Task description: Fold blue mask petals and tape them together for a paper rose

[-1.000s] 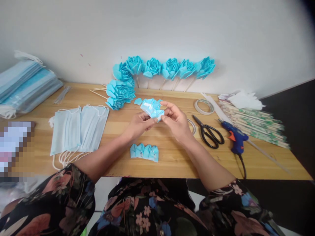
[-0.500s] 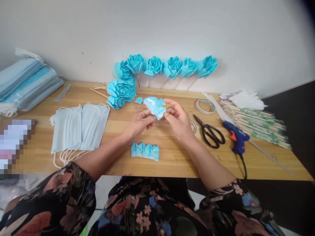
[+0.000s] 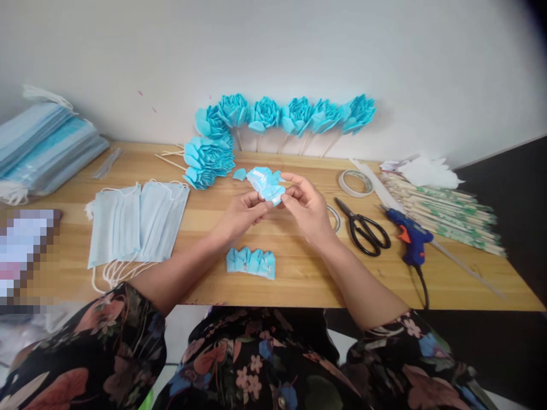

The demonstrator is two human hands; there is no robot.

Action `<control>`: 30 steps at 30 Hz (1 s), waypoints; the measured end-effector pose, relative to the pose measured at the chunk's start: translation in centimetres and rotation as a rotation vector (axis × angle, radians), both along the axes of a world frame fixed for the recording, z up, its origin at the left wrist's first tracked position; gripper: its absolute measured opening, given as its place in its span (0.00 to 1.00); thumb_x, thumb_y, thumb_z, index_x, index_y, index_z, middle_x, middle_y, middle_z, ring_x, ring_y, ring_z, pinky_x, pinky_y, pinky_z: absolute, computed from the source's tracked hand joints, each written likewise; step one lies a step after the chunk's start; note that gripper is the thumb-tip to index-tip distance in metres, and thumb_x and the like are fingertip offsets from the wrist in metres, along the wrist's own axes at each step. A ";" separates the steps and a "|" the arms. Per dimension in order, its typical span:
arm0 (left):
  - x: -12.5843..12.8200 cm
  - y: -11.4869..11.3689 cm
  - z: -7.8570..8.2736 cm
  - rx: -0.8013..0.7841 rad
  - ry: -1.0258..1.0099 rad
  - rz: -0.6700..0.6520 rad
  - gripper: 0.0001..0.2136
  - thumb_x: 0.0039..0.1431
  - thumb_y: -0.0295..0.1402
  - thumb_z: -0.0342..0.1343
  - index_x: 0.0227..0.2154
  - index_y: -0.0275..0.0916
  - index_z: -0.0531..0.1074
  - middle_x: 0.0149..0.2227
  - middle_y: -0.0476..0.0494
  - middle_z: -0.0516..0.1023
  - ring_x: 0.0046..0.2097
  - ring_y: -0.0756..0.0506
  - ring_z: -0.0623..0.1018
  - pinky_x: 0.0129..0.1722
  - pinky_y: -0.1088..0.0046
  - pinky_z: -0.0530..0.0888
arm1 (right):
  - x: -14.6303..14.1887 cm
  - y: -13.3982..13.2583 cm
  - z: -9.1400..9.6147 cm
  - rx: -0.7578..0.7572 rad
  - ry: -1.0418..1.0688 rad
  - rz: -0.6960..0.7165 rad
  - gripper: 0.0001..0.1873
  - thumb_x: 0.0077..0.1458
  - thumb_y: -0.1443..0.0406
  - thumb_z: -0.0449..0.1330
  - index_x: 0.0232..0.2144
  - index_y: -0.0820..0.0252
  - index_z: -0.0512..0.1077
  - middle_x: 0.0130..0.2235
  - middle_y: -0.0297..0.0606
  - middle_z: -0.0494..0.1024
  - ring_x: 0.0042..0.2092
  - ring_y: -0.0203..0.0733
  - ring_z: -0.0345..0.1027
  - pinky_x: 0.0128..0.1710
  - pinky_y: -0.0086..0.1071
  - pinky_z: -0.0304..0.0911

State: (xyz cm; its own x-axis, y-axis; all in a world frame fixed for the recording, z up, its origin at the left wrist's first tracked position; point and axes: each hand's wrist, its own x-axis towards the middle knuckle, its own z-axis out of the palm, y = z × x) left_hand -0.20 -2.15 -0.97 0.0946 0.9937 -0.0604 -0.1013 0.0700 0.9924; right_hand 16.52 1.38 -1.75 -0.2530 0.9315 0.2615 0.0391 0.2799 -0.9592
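Between my hands is a small light-blue fabric piece [image 3: 273, 195] with a whitish strip along it. My left hand [image 3: 243, 215] is closed, with its thumb and fingertips at the piece's lower left edge. On the other side my right hand [image 3: 308, 209] pinches the right end between thumb and fingers. Just behind, more light-blue fabric [image 3: 257, 177] overlaps it in view; I cannot tell whether the two are joined. A loose blue petal-shaped scrap [image 3: 240, 174] lies to the left of that. Nearer me rests a blue strip with a pleated, scalloped edge [image 3: 250, 263].
Blue fabric flowers [image 3: 265, 114] on sticks line the wall. Pale masks [image 3: 139, 222] lie left, with bundled masks [image 3: 47, 148] farther back. To the right are tape [image 3: 355, 183], black-handled scissors [image 3: 365, 232], a blue glue gun [image 3: 412, 233] and wrapped sticks [image 3: 444, 210].
My left thumb has straightened out along the lower edge of the blue piece, which has tilted slightly. The right hand keeps its pinch. The whole view has shifted a little.
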 end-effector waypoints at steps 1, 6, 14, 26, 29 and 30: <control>0.0 0.0 0.0 0.003 -0.002 0.016 0.13 0.48 0.40 0.63 0.23 0.37 0.67 0.19 0.54 0.65 0.23 0.54 0.62 0.24 0.76 0.59 | 0.0 0.0 0.0 -0.001 -0.002 -0.008 0.18 0.58 0.64 0.60 0.52 0.52 0.71 0.28 0.27 0.74 0.32 0.37 0.72 0.39 0.36 0.71; 0.0 0.3 -0.2 0.008 -0.028 0.097 0.12 0.49 0.38 0.62 0.22 0.38 0.66 0.19 0.54 0.64 0.22 0.55 0.60 0.23 0.76 0.57 | 0.3 -0.3 0.6 0.288 -0.188 -0.209 0.09 0.62 0.63 0.58 0.44 0.53 0.74 0.36 0.35 0.80 0.38 0.41 0.75 0.41 0.38 0.71; 0.0 0.4 -0.5 0.023 -0.052 0.106 0.14 0.49 0.40 0.64 0.21 0.37 0.66 0.19 0.54 0.64 0.22 0.55 0.60 0.23 0.76 0.57 | 0.1 -0.5 0.5 0.772 -0.553 -0.194 0.07 0.64 0.68 0.59 0.37 0.54 0.77 0.36 0.38 0.83 0.38 0.45 0.74 0.40 0.39 0.68; 0.0 0.5 -0.3 0.066 0.044 0.121 0.13 0.47 0.39 0.63 0.20 0.37 0.68 0.19 0.54 0.66 0.23 0.55 0.61 0.25 0.74 0.58 | 0.3 -0.3 0.2 0.808 -0.605 -0.189 0.08 0.64 0.66 0.60 0.35 0.55 0.79 0.33 0.37 0.83 0.35 0.44 0.75 0.37 0.38 0.67; 0.1 0.4 -0.3 0.080 0.067 0.129 0.13 0.48 0.39 0.63 0.20 0.37 0.68 0.19 0.55 0.65 0.23 0.55 0.60 0.25 0.74 0.57 | 0.3 -0.3 0.2 0.802 -0.610 -0.188 0.09 0.64 0.67 0.59 0.34 0.55 0.79 0.32 0.37 0.83 0.34 0.43 0.74 0.37 0.37 0.66; 0.1 0.4 -0.3 0.084 0.073 0.129 0.12 0.48 0.40 0.62 0.20 0.37 0.68 0.19 0.55 0.65 0.23 0.55 0.60 0.25 0.74 0.57 | 0.3 -0.3 0.2 0.799 -0.610 -0.189 0.09 0.64 0.67 0.59 0.33 0.55 0.79 0.32 0.37 0.83 0.34 0.43 0.74 0.36 0.37 0.66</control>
State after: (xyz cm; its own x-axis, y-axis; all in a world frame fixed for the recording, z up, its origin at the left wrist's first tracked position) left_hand -0.11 -1.72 -1.30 -0.0360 0.9991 0.0214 -0.0312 -0.0225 0.9993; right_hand 16.85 1.05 -1.51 -0.4184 0.5796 0.6993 0.5680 0.7678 -0.2965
